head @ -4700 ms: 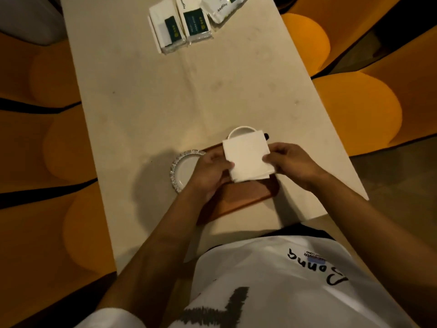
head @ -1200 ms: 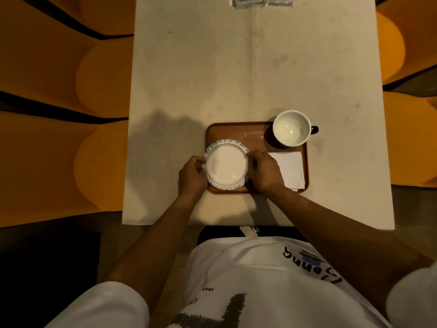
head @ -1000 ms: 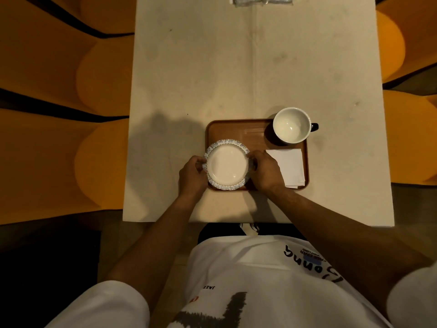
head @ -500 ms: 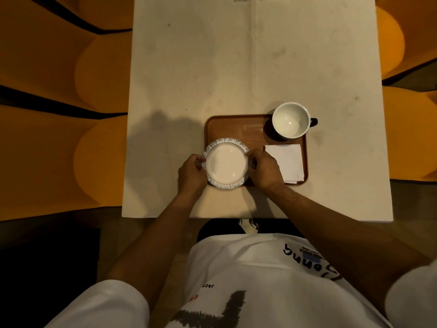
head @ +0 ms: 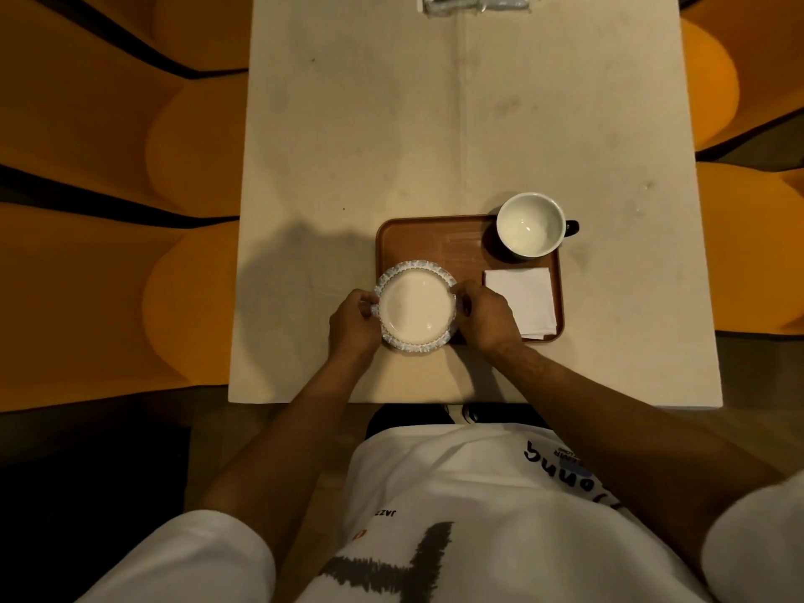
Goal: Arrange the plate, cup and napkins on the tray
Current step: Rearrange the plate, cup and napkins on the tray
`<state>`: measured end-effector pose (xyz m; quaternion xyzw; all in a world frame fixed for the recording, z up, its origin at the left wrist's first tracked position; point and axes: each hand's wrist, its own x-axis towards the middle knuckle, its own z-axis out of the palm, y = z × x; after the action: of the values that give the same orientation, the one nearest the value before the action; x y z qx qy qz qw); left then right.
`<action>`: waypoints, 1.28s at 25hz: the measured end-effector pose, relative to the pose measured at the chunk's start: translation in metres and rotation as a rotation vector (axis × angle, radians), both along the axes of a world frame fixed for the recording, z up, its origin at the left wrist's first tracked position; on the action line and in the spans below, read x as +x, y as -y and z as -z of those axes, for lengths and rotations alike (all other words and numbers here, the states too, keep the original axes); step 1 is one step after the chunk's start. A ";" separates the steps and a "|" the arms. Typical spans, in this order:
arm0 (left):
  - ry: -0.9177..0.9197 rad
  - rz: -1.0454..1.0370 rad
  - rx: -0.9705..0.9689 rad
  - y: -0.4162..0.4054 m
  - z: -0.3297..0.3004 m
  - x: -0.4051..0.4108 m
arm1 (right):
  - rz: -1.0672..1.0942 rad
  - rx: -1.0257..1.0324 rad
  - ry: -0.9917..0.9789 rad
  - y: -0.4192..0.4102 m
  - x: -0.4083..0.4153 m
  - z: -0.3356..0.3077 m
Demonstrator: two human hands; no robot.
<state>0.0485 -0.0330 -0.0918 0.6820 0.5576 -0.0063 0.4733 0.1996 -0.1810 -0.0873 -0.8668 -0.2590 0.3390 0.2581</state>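
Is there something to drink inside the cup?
No, the cup at the far right corner of the tray shows only its bare white inside, with no liquid in it.

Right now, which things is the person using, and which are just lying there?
Being used: plate, held by left hand and right hand; cup; napkins; tray.

Just lying there: packets at the table's far end.

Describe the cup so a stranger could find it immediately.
On the pale table sits a brown tray. The cup stands at its far right corner, above the folded napkin. It is the only deep round vessel, with a dark handle.
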 end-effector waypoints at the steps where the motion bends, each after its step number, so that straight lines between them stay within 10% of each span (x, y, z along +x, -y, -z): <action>1: -0.014 0.014 0.014 -0.001 0.000 0.001 | -0.018 -0.001 -0.006 0.001 0.001 -0.002; 7: -0.223 0.071 0.153 -0.007 -0.008 0.034 | 0.113 0.143 0.110 0.009 0.036 -0.027; 15: 0.149 0.100 -0.168 0.018 -0.031 0.162 | 0.386 -0.003 0.196 0.037 0.131 -0.035; 32: 0.155 0.058 -0.207 0.025 -0.021 0.206 | 0.186 0.007 -0.015 0.032 0.150 -0.007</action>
<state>0.2544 -0.0580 -0.0707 0.6436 0.4959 -0.0249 0.5824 0.3494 -0.2131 -0.0803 -0.8836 -0.1767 0.3192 0.2936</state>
